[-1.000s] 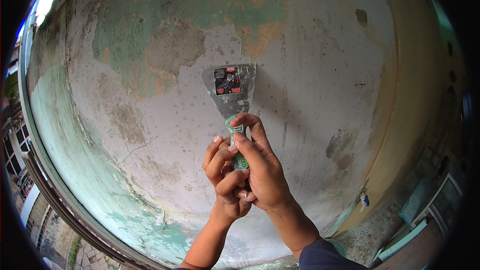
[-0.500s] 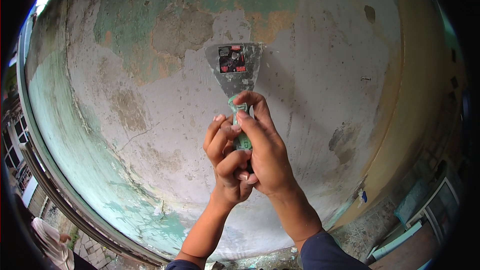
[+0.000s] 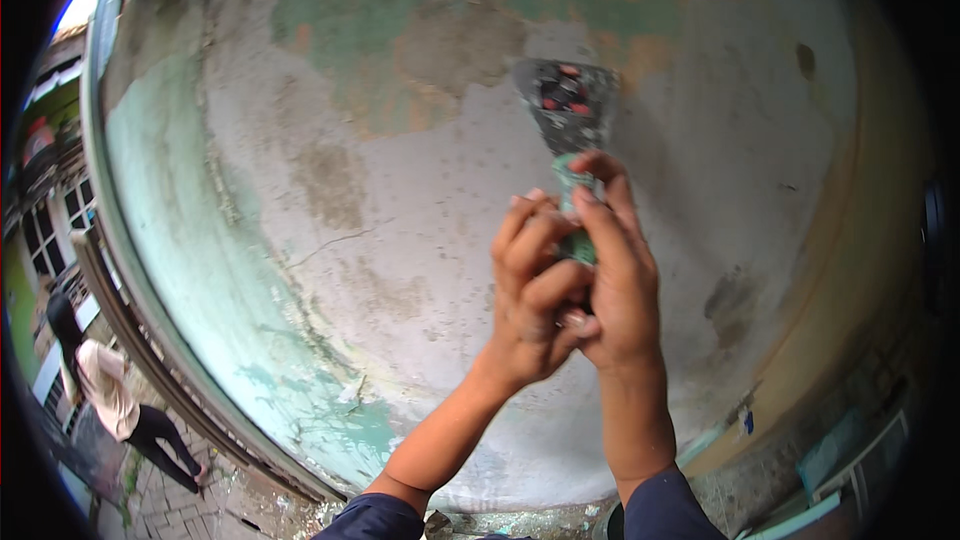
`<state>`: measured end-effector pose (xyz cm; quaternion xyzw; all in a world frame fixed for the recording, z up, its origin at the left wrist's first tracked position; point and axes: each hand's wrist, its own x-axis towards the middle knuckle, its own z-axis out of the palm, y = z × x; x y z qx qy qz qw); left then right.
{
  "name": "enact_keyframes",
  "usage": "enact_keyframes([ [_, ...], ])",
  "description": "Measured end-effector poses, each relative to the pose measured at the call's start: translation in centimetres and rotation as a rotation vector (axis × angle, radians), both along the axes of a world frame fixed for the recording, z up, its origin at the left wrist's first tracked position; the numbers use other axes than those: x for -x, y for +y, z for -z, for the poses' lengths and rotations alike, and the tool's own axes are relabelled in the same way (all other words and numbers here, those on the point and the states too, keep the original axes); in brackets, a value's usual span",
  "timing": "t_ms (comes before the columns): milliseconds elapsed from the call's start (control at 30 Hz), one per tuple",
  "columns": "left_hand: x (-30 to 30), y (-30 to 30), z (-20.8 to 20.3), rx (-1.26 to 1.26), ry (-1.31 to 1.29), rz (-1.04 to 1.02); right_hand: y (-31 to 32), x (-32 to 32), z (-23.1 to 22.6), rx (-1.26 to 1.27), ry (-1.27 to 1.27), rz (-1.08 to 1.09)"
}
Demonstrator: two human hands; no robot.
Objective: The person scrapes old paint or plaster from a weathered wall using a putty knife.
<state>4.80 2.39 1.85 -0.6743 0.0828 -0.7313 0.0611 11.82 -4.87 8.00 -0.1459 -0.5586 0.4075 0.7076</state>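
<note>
A wide-bladed scraper [image 3: 566, 130] points up against the wall [image 3: 430, 180], its grey blade broad at the top and its handle green. Patches of pale, flaking paint and bare plaster cover the wall around it. My right hand [image 3: 622, 270] wraps the handle, with thumb and forefinger near the neck of the blade. Just left of it, my left hand [image 3: 540, 285] has its fingers curled around the lower handle. Both hands press together there, and they hide most of the grip. Motion blurs the blade somewhat.
Along the left runs a wall edge with a long rail [image 3: 140, 320]. Beyond it a person [image 3: 110, 380] in a light top stands on paving. A window frame [image 3: 870, 470] leans at the lower right. Debris [image 3: 300, 515] lies along the wall's foot.
My view has swung left, so the wall, scraper and both hands sit farther right in the picture. More of the person at left shows. Both hands keep their hold.
</note>
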Motion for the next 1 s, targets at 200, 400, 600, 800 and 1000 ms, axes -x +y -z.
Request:
enact_keyframes([
  [200,-0.9,-1.1,3.5,0.025,-0.040,0.013,-1.2,-0.3,2.8,0.048,-0.030,0.032],
  [400,0.1,-0.1,1.0,-0.020,-0.089,-0.022,0.1,0.3,1.2,0.038,0.021,-0.163],
  [600,-0.7,0.6,1.1,0.047,-0.005,-0.075,1.0,-1.0,0.7,0.032,-0.015,-0.095],
  [800,0.4,0.0,0.9,-0.022,-0.049,-0.111,-0.2,0.3,0.8,0.046,-0.030,-0.077],
  [1000,0.3,-0.4,2.1,0.026,-0.074,-0.102,-0.5,0.3,1.6,0.104,-0.014,-0.178],
])
